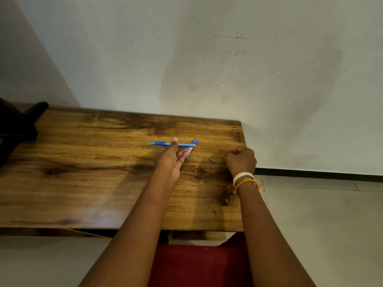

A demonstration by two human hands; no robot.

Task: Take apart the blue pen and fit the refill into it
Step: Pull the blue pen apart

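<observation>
The blue pen (159,143) lies flat on the wooden table (83,162), its tip pointing left and its blue clip end to the right. My left hand (169,160) reaches over its middle with the fingers stretched out, one fingertip resting across the barrel without gripping it. A second slim blue-and-grey piece (190,151), possibly the refill, sticks out at an angle from under those fingers. My right hand (240,160) rests as a closed fist near the table's right edge; nothing shows in it. A small grey bit (212,161) lies between the two hands.
The table stands against a white wall (207,59), with its right edge just beyond my right hand. A dark object (16,125) sits at the table's far left. A red seat (196,266) is below the front edge.
</observation>
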